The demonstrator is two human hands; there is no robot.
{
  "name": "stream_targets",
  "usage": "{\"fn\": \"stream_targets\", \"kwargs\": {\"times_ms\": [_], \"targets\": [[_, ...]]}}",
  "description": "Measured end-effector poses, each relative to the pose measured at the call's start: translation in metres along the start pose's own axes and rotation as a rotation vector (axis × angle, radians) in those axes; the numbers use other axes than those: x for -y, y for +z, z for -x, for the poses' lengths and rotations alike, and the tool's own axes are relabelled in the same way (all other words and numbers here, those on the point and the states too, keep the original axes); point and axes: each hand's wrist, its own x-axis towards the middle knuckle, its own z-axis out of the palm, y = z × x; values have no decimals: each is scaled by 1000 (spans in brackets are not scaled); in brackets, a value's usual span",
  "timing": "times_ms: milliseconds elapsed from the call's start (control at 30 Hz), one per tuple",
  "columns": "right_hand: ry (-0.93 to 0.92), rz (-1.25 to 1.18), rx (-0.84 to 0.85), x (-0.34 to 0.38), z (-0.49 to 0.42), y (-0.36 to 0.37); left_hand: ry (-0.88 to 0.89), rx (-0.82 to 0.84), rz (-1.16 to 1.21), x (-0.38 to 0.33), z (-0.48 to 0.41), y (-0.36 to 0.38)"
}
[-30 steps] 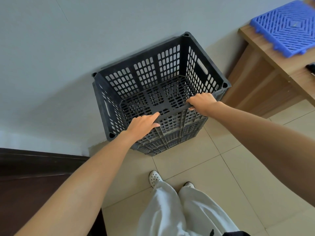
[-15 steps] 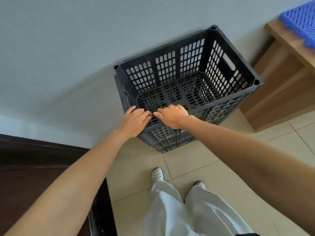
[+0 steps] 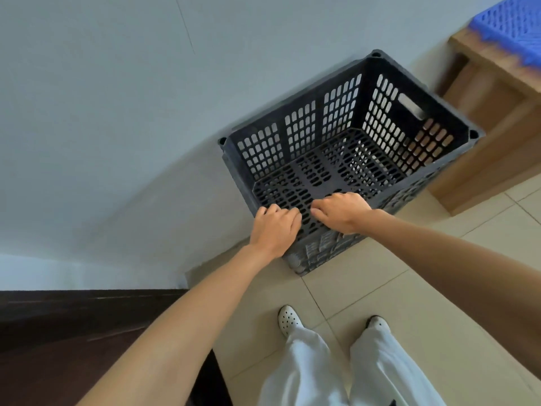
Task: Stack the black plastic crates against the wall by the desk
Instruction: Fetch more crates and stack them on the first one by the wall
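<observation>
By the pale wall point(image 3: 117, 118), left hand point(image 3: 275, 230) and right hand point(image 3: 341, 212) curl their fingers over the near rim of the black perforated plastic crate point(image 3: 301, 133).

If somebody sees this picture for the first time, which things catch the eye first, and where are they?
First the top black crate, empty and slotted, right of centre, stacked on another against the grey wall. Next the left hand and right hand, side by side, both curled over its near rim. Then the blue grid panel on the wooden desk at the upper right.
</observation>
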Motion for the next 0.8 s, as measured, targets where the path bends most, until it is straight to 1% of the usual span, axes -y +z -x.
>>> {"fn": "stream_targets", "kwargs": {"times_ms": [167,233,333,400,500,567,667,733,800], "targets": [[68,-107,-127,40,-8,5,91,-84,57,65,-46,-8],[108,-115,-136,56,-12,14,143,-72,117,90,-73,-13],[208,-68,-168,61,-13,22,232,-20,149,104,-104,-15],[231,-70,-157,61,-14,23,274,30,134,105,-112,-12],[214,-51,-149,64,-15,20,288,35,136,106,-113,-9],[211,-51,-133,64,-13,20,298,68,116,107,-113,-10],[199,-70,-24,63,-15,17,314,145,93,107,-114,-12],[193,-121,46,60,-20,12,321,162,118,107,-115,-12],[195,-177,61,51,-29,1,314,163,137,108,-120,-15]]}}
